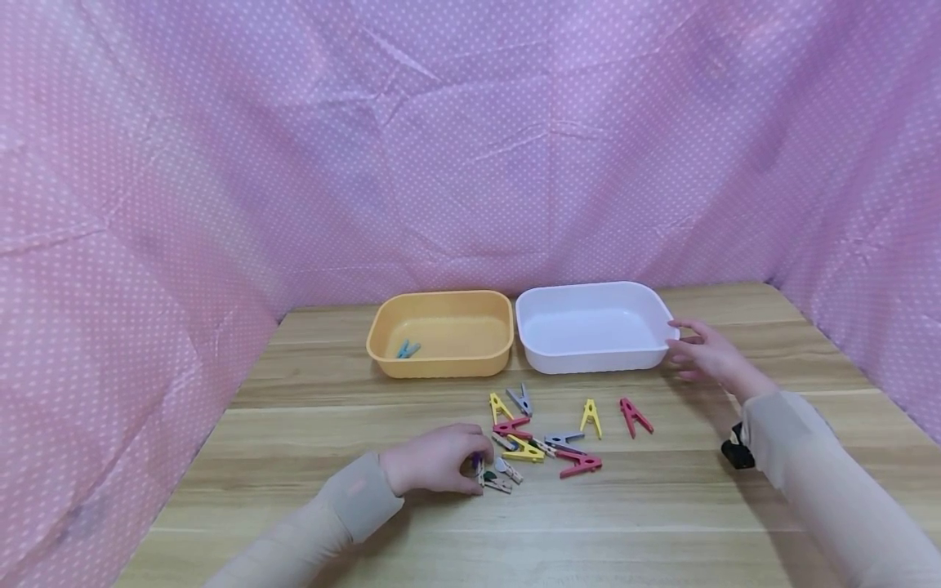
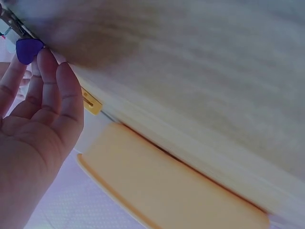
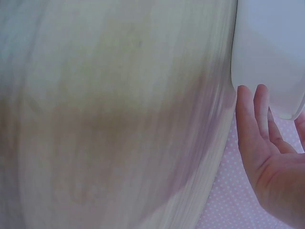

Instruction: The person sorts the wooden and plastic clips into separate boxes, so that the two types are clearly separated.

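My left hand (image 1: pixel 441 459) is low at the pile of clips, thumb and fingers pinching a small wooden clothespin (image 1: pixel 481 471) with a purple heart (image 2: pixel 29 49) on it. Right beside those fingertips lie more small wooden clothespins, one with a dark green piece (image 1: pixel 490 476) and one with a pale round piece (image 1: pixel 502 465). My right hand (image 1: pixel 707 353) is at the right end of the white basin (image 1: pixel 597 361), its fingers extended against the rim and outer wall. In the right wrist view, those fingers (image 3: pixel 246 114) are nearly straight.
An orange basin (image 1: pixel 444 368) stands left of the white one, with a blue clip (image 1: pixel 408 349) inside. Several plastic clips lie in front of the basins, among them a yellow clip (image 1: pixel 590 417), a red clip (image 1: pixel 635 416) and a grey clip (image 1: pixel 520 399). Pink dotted cloth (image 1: pixel 470 163) hangs behind.
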`<state>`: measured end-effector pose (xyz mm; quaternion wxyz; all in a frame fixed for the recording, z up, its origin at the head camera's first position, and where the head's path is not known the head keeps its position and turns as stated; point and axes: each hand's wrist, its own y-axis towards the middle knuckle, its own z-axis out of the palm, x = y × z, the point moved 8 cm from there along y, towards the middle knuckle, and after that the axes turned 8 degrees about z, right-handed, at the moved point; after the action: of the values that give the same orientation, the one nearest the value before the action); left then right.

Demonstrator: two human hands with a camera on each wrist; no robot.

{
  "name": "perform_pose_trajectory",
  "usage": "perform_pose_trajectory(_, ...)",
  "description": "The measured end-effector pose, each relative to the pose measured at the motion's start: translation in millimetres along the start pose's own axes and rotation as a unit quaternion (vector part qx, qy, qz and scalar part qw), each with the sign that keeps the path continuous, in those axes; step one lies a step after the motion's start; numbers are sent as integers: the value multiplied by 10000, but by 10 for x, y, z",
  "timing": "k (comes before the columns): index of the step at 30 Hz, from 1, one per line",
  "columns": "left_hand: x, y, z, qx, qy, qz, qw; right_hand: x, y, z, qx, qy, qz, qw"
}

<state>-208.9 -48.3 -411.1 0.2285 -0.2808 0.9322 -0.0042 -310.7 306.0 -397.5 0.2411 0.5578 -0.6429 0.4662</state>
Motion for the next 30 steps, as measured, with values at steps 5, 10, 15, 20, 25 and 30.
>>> perform_pose_trajectory(5, 12, -35, -40, -201, 13, 125, 9997, 1, 3, 3, 16, -10, 5, 10000)
perform_pose_trajectory(10, 40, -72, -124, -409, -68, 93, 9991, 7, 2, 0, -15, -41, 11, 10000)
perform_pose_trajectory(15, 44, -105, -258, -692, -81, 135, 9975, 10, 2, -8, -25, -18, 16, 10000)
perform_pose_trajectory(20, 48, -144, -419, -1055, -127, 84, 9943, 14, 7, -17, -10, 1, 18, 10000)
perform_pose_trajectory(25, 68, -162, -502, -1241, -390, -57, 9915, 11, 14, -18, 21, 71, 6, 10000)
perform_pose_trajectory(30, 56, -154, -537, -1446, -406, 48, 9886, 0, 21, -5, 41, 50, -6, 10000)
